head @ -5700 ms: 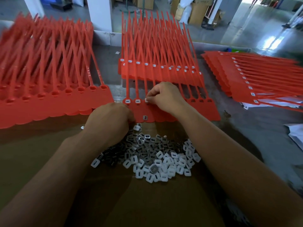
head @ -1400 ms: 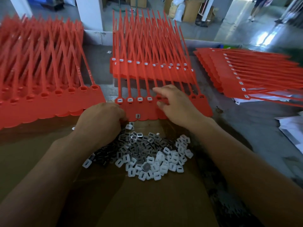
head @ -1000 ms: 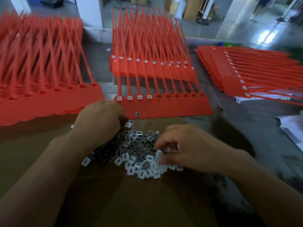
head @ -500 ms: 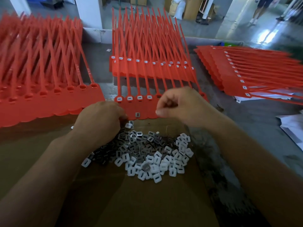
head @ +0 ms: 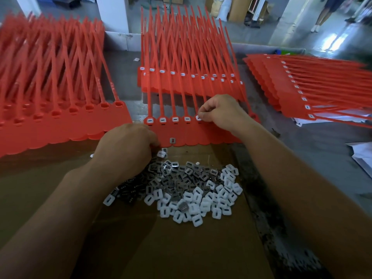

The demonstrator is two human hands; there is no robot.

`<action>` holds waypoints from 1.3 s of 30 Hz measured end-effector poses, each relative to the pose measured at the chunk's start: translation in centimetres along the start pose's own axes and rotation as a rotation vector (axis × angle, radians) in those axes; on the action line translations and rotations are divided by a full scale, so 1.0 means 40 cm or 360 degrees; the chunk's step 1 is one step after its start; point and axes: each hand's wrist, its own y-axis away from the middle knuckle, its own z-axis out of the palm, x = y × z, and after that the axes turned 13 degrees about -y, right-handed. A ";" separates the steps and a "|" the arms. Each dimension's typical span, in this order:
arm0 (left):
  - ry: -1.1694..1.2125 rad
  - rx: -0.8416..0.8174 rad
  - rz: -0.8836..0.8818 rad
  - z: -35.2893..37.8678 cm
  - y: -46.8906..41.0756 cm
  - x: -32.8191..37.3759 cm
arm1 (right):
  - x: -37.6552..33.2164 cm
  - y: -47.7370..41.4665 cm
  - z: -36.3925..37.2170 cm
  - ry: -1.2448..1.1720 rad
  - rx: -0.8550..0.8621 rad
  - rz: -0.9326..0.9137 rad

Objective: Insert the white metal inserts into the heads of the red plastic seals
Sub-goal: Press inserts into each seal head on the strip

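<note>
We see one bright red throughout: the centre strip of seals [head: 201, 133], the larger batch [head: 60, 125] at the left of the frame, the rear batch [head: 191, 85] at top centre and the stack [head: 291, 91] at the right. Four seated inserts [head: 174, 119] show white, each with a dark slot; a fifth insert [head: 198, 117] just right of them is white too. The loose pile [head: 193, 190] at lower centre mixes white pieces with dark grey ones. Under it lies brown cardboard [head: 181, 248] on a mottled grey tabletop [head: 322, 141]. White paper [head: 362, 158] shows at the right edge.
</note>
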 end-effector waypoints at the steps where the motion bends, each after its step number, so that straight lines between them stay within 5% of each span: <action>1: -0.0004 -0.0008 -0.0001 0.000 0.000 0.000 | 0.002 0.000 0.002 -0.0008 0.0018 0.0011; 11: -0.0002 -0.0017 -0.0007 -0.004 0.001 0.001 | 0.001 0.003 0.007 0.0072 0.0044 -0.0001; 22: -0.0002 0.0009 0.0023 0.000 0.002 -0.002 | -0.052 -0.054 -0.005 0.0116 -0.0121 0.0351; 28: 0.0000 0.0009 0.0027 -0.002 0.004 -0.002 | -0.036 0.053 -0.010 0.0097 0.0004 -0.0155; 34: -0.0028 -0.0001 0.0019 0.000 0.001 -0.006 | -0.054 0.241 -0.038 0.0183 -0.0672 -0.0279; 39: -0.0018 0.0001 0.0008 -0.002 0.004 -0.003 | -0.039 0.264 -0.021 0.0431 -0.0753 -0.0254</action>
